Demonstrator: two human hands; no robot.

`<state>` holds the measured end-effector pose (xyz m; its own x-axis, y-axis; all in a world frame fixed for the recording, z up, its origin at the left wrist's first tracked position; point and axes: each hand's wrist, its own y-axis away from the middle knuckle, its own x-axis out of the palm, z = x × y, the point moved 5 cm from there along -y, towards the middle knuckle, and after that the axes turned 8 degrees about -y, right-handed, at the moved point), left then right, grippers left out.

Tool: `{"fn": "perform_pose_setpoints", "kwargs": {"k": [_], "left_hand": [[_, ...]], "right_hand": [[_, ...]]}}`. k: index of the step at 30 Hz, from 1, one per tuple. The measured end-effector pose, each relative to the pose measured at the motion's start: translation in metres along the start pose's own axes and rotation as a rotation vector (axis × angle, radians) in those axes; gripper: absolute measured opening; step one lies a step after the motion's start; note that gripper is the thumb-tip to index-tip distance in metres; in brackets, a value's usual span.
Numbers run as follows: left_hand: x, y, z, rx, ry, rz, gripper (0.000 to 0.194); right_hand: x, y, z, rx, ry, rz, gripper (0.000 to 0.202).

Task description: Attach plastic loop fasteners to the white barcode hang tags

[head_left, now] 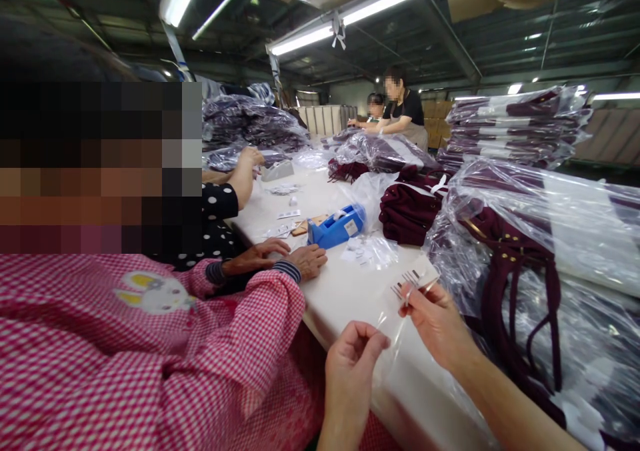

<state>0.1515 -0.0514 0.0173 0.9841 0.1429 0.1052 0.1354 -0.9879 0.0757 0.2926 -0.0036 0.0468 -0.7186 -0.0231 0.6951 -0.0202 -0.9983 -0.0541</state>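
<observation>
Along the left edge of the bench sits a co-worker in a pink gingham smock, one of the co-worker's hands resting just inside that edge. Farther up the same edge, a polka-dot sleeve belongs to another person, near a grey tape dispenser. Printed labels lie near the edge there, seemingly for easy reach. The blue tape dispenser sits further in, perhaps so that it can be shared.

Near the bench's near-left corner, the person's left hand pinches clear film between thumb and forefinger. The film runs toward the other hand; whether it is a strip or a small bag, I cannot tell. Beyond lie loose clear packets, flat on the bench.

The right hand, thumb against fingers, pinches a white tag with dark bars, raised above the bench's near part, probably to keep the printed side in sight. A folded maroon garment lies beyond it. Bagged maroon garments are heaped along the right edge, apparently to leave the middle for handwork.
</observation>
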Motion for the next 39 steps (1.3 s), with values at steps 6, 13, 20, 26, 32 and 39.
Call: {"fn": "perform_pose_setpoints", "kwargs": {"k": [6,13,20,26,32,39], "left_hand": [[0.0,-0.001,0.002,0.008,-0.006,-0.001,0.015],[0.0,0.0,0.003,-0.012,0.063,0.0,0.018],[0.007,0.007,-0.004,-0.07,0.215,-0.005,0.022],[0.012,0.011,-0.009,-0.086,0.226,0.013,0.024],[0.014,0.012,-0.009,-0.112,0.22,0.033,0.024],[0.009,0.006,-0.003,-0.111,0.148,-0.047,0.029]], "right_hand": [[-0.006,-0.002,-0.003,-0.017,0.067,-0.004,0.014],[-0.005,-0.001,-0.004,0.011,0.156,0.041,0.015],[0.006,0.005,0.005,0.079,0.228,0.117,0.018],[0.004,0.006,0.008,0.085,0.351,0.122,0.017],[-0.001,0.004,0.002,0.084,0.415,0.127,0.021],[0.0,0.002,0.002,0.062,0.403,0.142,0.021]]}}
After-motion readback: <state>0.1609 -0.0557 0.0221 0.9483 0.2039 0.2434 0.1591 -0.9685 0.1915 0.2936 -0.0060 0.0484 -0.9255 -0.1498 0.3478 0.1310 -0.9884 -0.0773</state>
